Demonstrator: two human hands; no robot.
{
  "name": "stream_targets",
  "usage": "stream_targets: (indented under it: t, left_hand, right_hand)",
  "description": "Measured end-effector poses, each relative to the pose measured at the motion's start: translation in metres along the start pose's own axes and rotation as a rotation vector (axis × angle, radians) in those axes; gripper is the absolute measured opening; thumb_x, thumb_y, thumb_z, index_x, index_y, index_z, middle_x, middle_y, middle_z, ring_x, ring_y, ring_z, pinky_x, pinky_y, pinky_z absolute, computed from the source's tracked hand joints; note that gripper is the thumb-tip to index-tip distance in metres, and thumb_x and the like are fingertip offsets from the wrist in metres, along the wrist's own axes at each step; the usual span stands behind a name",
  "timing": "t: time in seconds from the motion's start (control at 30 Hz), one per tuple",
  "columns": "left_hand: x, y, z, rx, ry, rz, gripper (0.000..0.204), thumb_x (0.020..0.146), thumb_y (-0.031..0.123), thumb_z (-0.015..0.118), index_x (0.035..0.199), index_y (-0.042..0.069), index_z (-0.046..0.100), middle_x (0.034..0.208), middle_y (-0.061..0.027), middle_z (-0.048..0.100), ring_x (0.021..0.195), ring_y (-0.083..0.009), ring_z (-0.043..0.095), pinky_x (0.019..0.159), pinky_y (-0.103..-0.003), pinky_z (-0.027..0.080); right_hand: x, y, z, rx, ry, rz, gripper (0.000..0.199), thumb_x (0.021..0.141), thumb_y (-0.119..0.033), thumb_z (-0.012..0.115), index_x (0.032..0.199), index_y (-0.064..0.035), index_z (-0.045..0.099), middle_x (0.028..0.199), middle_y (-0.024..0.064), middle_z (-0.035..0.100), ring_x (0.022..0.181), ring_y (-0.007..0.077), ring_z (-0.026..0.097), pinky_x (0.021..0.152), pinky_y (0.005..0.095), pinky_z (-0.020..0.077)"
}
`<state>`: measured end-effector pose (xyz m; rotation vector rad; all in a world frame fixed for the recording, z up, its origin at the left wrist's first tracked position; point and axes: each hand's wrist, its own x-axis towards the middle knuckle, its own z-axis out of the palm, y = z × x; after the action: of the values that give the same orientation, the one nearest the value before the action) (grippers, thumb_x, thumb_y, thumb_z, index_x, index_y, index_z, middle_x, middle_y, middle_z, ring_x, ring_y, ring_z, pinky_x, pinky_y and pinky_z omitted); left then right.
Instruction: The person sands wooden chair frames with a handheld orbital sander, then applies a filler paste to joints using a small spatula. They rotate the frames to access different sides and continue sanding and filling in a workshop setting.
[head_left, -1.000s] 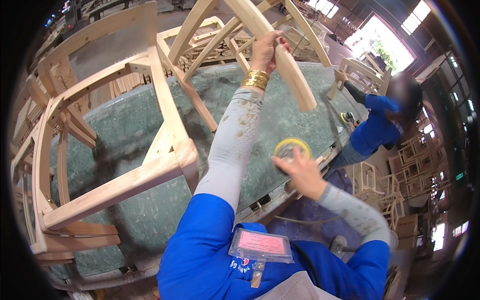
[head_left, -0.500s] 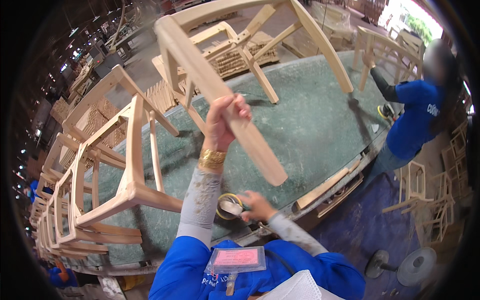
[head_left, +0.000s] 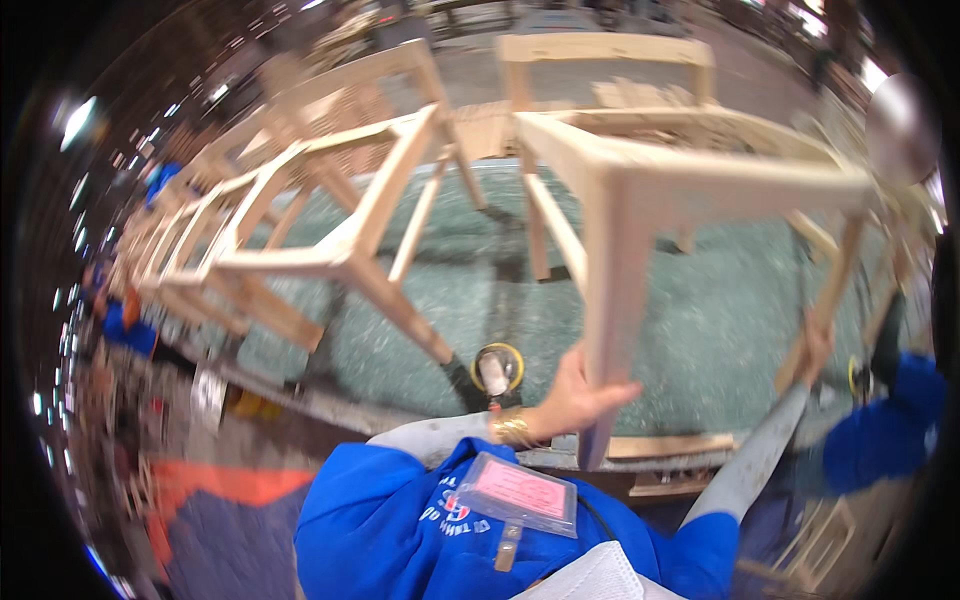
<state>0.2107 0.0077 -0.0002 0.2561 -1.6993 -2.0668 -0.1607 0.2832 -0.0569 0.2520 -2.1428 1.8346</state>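
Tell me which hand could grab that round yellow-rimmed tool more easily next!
Probably the left hand: it's much nearer the yellow-rimmed tool, though it's holding a chair leg. The right hand is farther away, at another leg.

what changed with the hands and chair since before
The right hand let go of the sander, left on the table, and took hold of the chair, turned so one leg points straighter down. The left hand still grips that leg; other chairs stay lined up leftward.

Room between the held chair's [head_left: 740, 185] front legs over the table [head_left: 700, 335], a passage between that chair and the chair row [head_left: 285, 260], sander [head_left: 493, 377] at its near end, row blocking the left, co-worker [head_left: 880, 430] close right.
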Motion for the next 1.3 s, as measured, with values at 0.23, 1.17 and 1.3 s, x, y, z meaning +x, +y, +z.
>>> stream_targets:
  t: [0.23, 1.17, 1.3]
  left_hand:
    - [-0.013, -0.058, -0.035, 0.268, -0.017, 0.322, 0.031, 0.062, 0.016, 0.079, 0.083, 0.004, 0.059, 0.07, -0.005, 0.059, 0.061, -0.0168, 0.058, 0.059, -0.032, 0.045]
    - [-0.127, 0.001, -0.302, 0.766, 0.815, 0.172, 0.056, 0.07, 0.029, 0.079, 0.112, 0.0, 0.056, 0.103, -0.0134, 0.058, 0.097, -0.0226, 0.059, 0.083, -0.034, 0.049]
    - [-0.083, -0.027, -0.313, 0.813, 0.585, 0.257, 0.085, 0.064, 0.038, 0.081, 0.13, 0.001, 0.042, 0.12, -0.0166, 0.05, 0.116, -0.0309, 0.047, 0.099, -0.038, 0.038]
  right_hand:
    - [-0.084, 0.051, 0.003, -0.197, 0.218, 0.023, 0.051, 0.081, -0.034, 0.071, 0.11, 0.0061, 0.057, 0.1, 0.0132, 0.061, 0.086, 0.0206, 0.057, 0.078, 0.0325, 0.0458]
    - [-0.323, -0.171, 0.276, 0.727, -0.789, 0.216, 0.025, 0.096, -0.024, 0.049, 0.108, -0.0023, 0.055, 0.1, 0.0071, 0.059, 0.084, 0.0139, 0.056, 0.071, 0.0284, 0.0452]
    - [-0.349, -0.18, 0.418, 0.531, -0.812, 0.337, 0.028, 0.094, -0.031, 0.054, 0.11, -0.008, 0.057, 0.096, 0.0033, 0.06, 0.083, 0.0104, 0.056, 0.068, 0.0254, 0.0447]
